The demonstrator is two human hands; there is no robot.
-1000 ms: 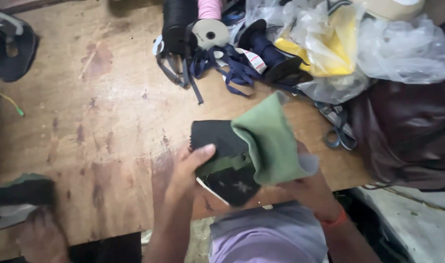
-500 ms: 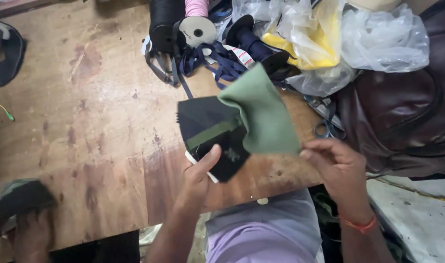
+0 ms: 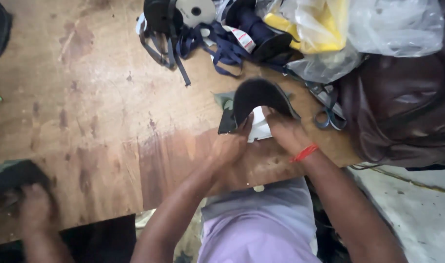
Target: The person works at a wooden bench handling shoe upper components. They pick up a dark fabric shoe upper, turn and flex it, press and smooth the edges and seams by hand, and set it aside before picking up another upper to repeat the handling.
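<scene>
Both of my hands hold a black fabric piece bent into an arch, near the wooden table's front edge. My left hand pinches its left end. My right hand, a red thread on its wrist, grips the right end. A white piece shows under the arch between my fingers. A bit of green fabric lies on the table just behind, mostly hidden.
Navy straps and a black spool lie at the back, beside clear bags with yellow contents. Scissors and a brown leather bag sit on the right. Another person's hand rests on a dark piece at the front left.
The green fabric that lay over the black piece is now behind it. My right hand has joined the left, and the black piece is bent up into an arch.
</scene>
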